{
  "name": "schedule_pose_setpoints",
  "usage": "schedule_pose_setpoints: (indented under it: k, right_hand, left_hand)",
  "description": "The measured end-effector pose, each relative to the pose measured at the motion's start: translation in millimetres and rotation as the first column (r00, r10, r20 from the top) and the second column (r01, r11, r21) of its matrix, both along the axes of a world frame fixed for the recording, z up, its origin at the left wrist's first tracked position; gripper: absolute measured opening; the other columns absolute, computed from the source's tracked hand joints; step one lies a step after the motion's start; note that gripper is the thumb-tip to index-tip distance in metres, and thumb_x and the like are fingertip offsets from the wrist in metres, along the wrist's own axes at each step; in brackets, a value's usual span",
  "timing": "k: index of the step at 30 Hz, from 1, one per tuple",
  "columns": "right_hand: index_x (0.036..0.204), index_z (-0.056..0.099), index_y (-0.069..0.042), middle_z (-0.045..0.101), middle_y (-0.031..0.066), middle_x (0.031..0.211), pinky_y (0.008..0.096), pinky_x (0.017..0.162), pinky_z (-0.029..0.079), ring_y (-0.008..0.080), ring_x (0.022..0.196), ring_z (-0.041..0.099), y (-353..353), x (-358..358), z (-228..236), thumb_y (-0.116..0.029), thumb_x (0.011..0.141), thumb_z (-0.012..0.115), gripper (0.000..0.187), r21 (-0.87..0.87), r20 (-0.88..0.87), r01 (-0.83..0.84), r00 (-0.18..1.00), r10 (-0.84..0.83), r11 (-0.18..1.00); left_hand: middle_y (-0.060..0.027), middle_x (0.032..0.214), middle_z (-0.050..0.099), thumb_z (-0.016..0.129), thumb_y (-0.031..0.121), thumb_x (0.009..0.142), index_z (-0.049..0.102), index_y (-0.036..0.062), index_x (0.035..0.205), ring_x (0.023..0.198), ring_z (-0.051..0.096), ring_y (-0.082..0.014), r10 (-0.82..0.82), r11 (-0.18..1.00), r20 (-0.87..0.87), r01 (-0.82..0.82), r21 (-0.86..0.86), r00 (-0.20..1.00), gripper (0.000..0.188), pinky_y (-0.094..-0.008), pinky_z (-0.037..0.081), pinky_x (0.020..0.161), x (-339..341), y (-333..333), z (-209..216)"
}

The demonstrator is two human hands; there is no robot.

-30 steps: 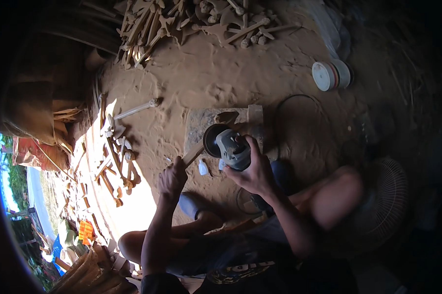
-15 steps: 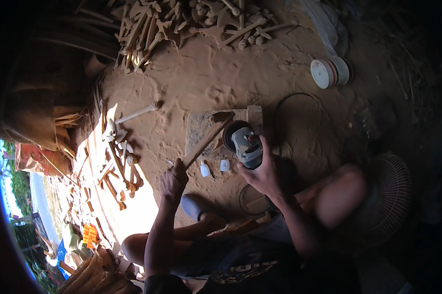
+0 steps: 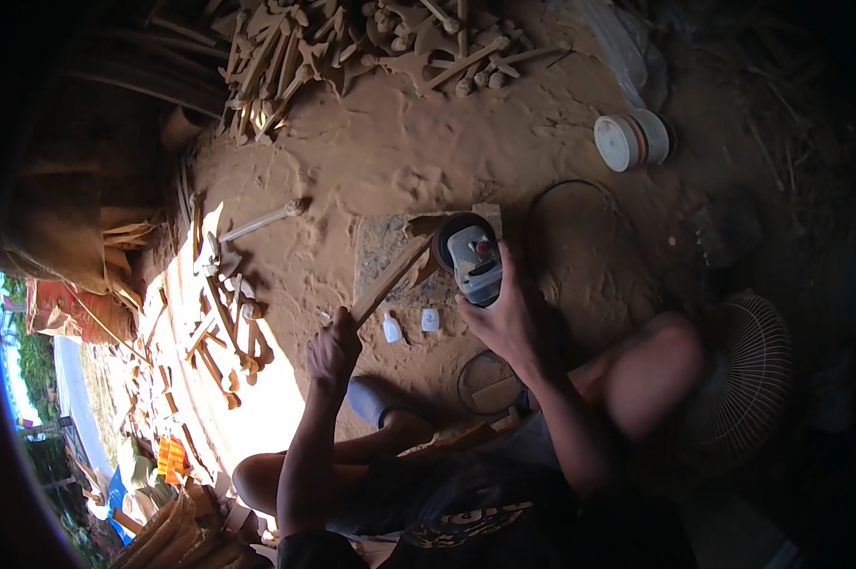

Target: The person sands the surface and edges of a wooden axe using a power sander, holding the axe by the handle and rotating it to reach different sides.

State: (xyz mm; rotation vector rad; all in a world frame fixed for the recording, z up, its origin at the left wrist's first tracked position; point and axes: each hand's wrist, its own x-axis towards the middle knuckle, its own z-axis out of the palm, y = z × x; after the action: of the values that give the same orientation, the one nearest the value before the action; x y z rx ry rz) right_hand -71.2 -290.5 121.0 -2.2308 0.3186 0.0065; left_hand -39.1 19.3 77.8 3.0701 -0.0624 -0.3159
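Observation:
My left hand (image 3: 334, 347) is closed around the near end of a long, pale brown bone (image 3: 388, 284), which slants up and to the right. In my right hand (image 3: 507, 324) is a grey angle grinder (image 3: 473, 267) with a dark round disc, held over the right side of a flat stone block (image 3: 376, 248). The bone's far end meets the disc's left edge; whether they touch, I cannot tell. Two small white bottles (image 3: 392, 328) lie on the sandy ground just below the block.
A heap of bones (image 3: 286, 62) lies at the far side, and a smaller bone pile (image 3: 221, 303) at the left in sunlight. A white tub (image 3: 618, 142) rests on its side at the far right. A round fan guard (image 3: 755, 379) stands by my right knee. A dark cable (image 3: 532, 204) curls beside the block.
The grinder has turned and risen slightly, its disc now showing more from above. The bone's far end has shifted behind the disc's edge. My left hand keeps its grip.

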Motion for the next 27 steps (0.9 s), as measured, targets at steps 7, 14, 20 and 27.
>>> schedule_pose_setpoints:
  k: [7, 14, 20, 27]
  right_hand:
    - [0.163, 0.027, 0.003, 0.065, 0.0337, 0.135, 0.0499, 0.101, 0.055, 0.0469, 0.120, 0.068, 5, 1, -23, -0.031, 0.085, 0.079, 0.099, 0.049, 0.115, 0.010, 0.993, -0.016, 0.999]
    - [0.163, 0.026, 0.003, 0.058, 0.0356, 0.144, 0.0492, 0.107, 0.052, 0.0477, 0.130, 0.062, 7, 3, -33, -0.028, 0.086, 0.079, 0.099, 0.071, 0.168, 0.027, 0.985, -0.039, 0.997]
    - [0.163, 0.027, 0.002, 0.055, 0.0349, 0.147, 0.0478, 0.109, 0.051, 0.0463, 0.132, 0.061, 7, 9, -26, -0.027, 0.085, 0.081, 0.100, -0.051, 0.206, 0.077, 0.976, -0.065, 0.996]
    - [0.164, 0.022, 0.003, 0.049, 0.0351, 0.152, 0.0455, 0.116, 0.045, 0.0437, 0.141, 0.054, -4, 21, -38, -0.020, 0.086, 0.083, 0.101, 0.173, 0.174, 0.093, 0.977, -0.123, 0.980]
  left_hand:
    - [-0.0250, 0.075, 0.071, 0.049, 0.024, 0.105, 0.053, 0.0135, 0.102, 0.071, 0.071, -0.0491, -0.027, 0.999, 0.027, 0.028, -0.020, 0.999, 0.012, -0.0632, 0.054, 0.064, -1, 3, -5]
    - [-0.0248, 0.074, 0.071, 0.050, 0.023, 0.104, 0.052, 0.0134, 0.102, 0.071, 0.071, -0.0492, -0.030, 1.000, 0.003, 0.030, -0.001, 1.000, 0.010, -0.0632, 0.054, 0.064, -1, 4, -7]
    - [-0.0288, 0.076, 0.071, 0.051, 0.022, 0.104, 0.056, 0.0099, 0.102, 0.074, 0.070, -0.0523, -0.010, 1.000, -0.021, 0.009, -0.030, 1.000, 0.013, -0.0645, 0.054, 0.067, -1, 3, -5]
    - [-0.0256, 0.074, 0.071, 0.050, 0.024, 0.104, 0.052, 0.0131, 0.102, 0.069, 0.070, -0.0507, -0.039, 0.999, 0.035, 0.040, -0.022, 0.999, 0.011, -0.0639, 0.053, 0.062, -1, 6, -12]
